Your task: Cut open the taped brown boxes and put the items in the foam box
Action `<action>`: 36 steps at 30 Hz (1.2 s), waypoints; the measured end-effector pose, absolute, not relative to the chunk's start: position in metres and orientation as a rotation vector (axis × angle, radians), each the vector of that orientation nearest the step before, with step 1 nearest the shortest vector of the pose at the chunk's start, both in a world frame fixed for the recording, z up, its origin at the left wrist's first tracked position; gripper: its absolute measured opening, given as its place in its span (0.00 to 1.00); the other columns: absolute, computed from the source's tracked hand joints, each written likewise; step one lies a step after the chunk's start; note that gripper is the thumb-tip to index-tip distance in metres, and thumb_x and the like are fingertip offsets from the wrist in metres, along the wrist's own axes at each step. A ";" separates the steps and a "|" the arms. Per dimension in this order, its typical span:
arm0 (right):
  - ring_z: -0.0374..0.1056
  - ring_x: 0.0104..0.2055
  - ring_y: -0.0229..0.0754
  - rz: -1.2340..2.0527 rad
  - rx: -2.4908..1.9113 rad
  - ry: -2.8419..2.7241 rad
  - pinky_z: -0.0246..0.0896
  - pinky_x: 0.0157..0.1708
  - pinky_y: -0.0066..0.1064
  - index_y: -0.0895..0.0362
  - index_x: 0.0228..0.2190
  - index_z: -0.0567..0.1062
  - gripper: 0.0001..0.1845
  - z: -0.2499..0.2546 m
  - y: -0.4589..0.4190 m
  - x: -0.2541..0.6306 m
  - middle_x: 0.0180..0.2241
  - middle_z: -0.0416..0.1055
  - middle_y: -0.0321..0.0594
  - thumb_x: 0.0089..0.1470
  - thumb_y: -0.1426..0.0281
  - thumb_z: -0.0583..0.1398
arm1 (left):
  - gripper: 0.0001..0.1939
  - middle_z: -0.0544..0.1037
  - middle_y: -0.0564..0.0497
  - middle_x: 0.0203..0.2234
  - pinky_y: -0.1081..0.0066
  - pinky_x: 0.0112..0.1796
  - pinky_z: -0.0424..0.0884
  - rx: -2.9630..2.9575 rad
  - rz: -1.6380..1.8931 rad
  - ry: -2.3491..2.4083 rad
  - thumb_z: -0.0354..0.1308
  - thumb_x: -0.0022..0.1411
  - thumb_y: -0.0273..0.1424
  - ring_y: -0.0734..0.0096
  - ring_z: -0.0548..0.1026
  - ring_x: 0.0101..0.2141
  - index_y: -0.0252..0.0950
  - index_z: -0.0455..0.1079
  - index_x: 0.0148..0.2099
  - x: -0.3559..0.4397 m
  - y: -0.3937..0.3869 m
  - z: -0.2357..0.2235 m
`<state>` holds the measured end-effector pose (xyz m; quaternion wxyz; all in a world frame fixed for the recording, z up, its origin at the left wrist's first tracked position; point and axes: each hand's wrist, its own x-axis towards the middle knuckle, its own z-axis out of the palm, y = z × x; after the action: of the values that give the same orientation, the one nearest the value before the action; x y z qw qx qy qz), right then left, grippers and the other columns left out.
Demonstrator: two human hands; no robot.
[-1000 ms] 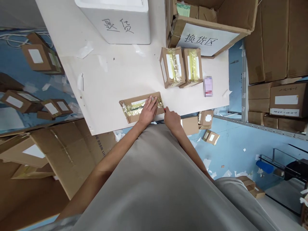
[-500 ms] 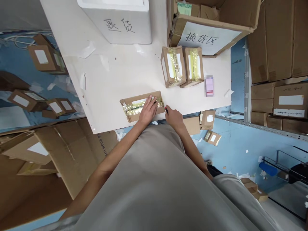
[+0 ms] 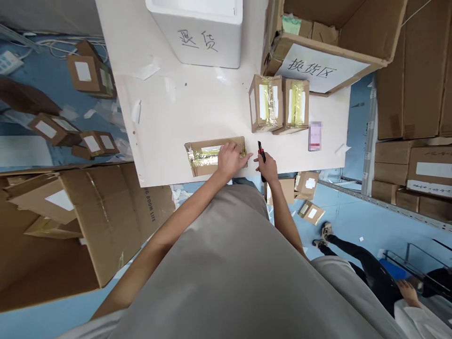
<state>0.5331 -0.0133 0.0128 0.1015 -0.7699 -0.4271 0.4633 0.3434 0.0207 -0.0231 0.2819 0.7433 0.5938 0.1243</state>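
A flat cardboard box (image 3: 206,155) wrapped in yellowish tape lies near the front edge of the white table (image 3: 197,108). My left hand (image 3: 231,160) rests on its right end with fingers curled over the box. My right hand (image 3: 267,165) is just right of the box, closed round a black and red utility knife (image 3: 261,153) whose tip points away from me, clear of the box.
Two taped small boxes (image 3: 278,103) stand behind. A white foam box (image 3: 201,28) and an open carton with a paper sign (image 3: 318,52) sit at the back. A pink item (image 3: 315,135) lies right. Cartons litter the floor; another person crouches at lower right (image 3: 370,273).
My right hand has drawn the knife away from the box's right end and raised it. My left hand has curled from flat to gripping. The view shifted, and a person came into view at lower right.
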 end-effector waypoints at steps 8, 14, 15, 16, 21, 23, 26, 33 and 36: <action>0.78 0.25 0.34 1.415 -2.201 -1.187 0.76 0.36 0.27 0.53 0.53 0.77 0.13 -0.002 -0.022 0.537 0.51 0.89 0.41 0.82 0.62 0.55 | 0.07 0.89 0.40 0.44 0.54 0.49 0.79 1.630 0.119 1.787 0.68 0.70 0.33 0.45 0.86 0.47 0.39 0.85 0.37 0.359 0.040 0.020; 0.79 0.34 0.38 1.433 -1.988 -1.069 0.77 0.33 0.29 0.52 0.48 0.77 0.24 -0.001 -0.019 0.530 0.52 0.86 0.44 0.78 0.45 0.55 | 0.12 0.86 0.49 0.32 0.63 0.41 0.78 1.273 0.598 1.681 0.73 0.63 0.41 0.61 0.81 0.34 0.39 0.82 0.32 0.264 0.015 0.059; 0.79 0.36 0.39 1.426 -1.921 -1.085 0.77 0.34 0.30 0.52 0.48 0.77 0.26 0.004 -0.017 0.526 0.50 0.85 0.43 0.77 0.43 0.55 | 0.14 0.86 0.49 0.32 0.64 0.40 0.78 1.186 0.648 1.664 0.74 0.62 0.43 0.61 0.81 0.34 0.38 0.82 0.33 0.248 0.012 0.062; 0.78 0.38 0.41 1.412 -1.859 -1.106 0.78 0.34 0.30 0.52 0.49 0.77 0.29 0.009 -0.015 0.521 0.48 0.85 0.43 0.76 0.40 0.55 | 0.15 0.86 0.48 0.32 0.64 0.40 0.78 1.107 0.679 1.659 0.76 0.60 0.45 0.61 0.81 0.35 0.38 0.82 0.33 0.233 0.008 0.062; 0.78 0.43 0.44 1.405 -1.728 -1.181 0.79 0.38 0.33 0.51 0.55 0.79 0.36 0.032 -0.005 0.498 0.54 0.84 0.46 0.74 0.35 0.53 | 0.24 0.85 0.47 0.31 0.63 0.41 0.79 0.851 0.646 1.728 0.81 0.51 0.52 0.60 0.80 0.36 0.37 0.82 0.34 0.189 -0.011 0.040; 0.78 0.44 0.46 1.380 -1.744 -1.239 0.79 0.40 0.35 0.50 0.55 0.80 0.36 0.035 -0.004 0.494 0.52 0.84 0.45 0.74 0.35 0.53 | 0.24 0.85 0.46 0.33 0.60 0.44 0.81 0.863 0.641 1.768 0.80 0.53 0.52 0.59 0.81 0.37 0.37 0.81 0.36 0.186 -0.018 0.031; 0.78 0.45 0.48 1.301 -1.792 -1.324 0.80 0.45 0.37 0.50 0.54 0.81 0.35 0.032 -0.005 0.494 0.45 0.83 0.43 0.75 0.36 0.53 | 0.24 0.87 0.41 0.48 0.51 0.54 0.83 1.114 0.735 1.902 0.77 0.59 0.47 0.50 0.84 0.50 0.38 0.81 0.51 0.198 -0.022 0.030; 0.80 0.44 0.49 1.224 -1.886 -1.430 0.83 0.49 0.43 0.49 0.66 0.78 0.36 0.023 -0.017 0.503 0.50 0.85 0.44 0.80 0.39 0.48 | 0.24 0.72 0.41 0.77 0.31 0.80 0.56 2.068 0.696 1.386 0.57 0.83 0.41 0.40 0.60 0.82 0.45 0.71 0.75 0.275 0.009 0.035; 0.83 0.47 0.50 1.208 -1.887 -1.504 0.84 0.52 0.45 0.48 0.75 0.71 0.36 0.033 -0.022 0.508 0.58 0.86 0.46 0.82 0.43 0.47 | 0.21 0.78 0.40 0.72 0.32 0.80 0.57 2.119 0.622 1.301 0.49 0.88 0.41 0.44 0.66 0.80 0.42 0.75 0.71 0.294 0.014 0.024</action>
<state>0.5083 -0.0217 0.0331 0.2196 -0.6822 -0.5437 0.4368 0.2944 0.0144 0.0241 0.2852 0.7925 0.4865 0.2324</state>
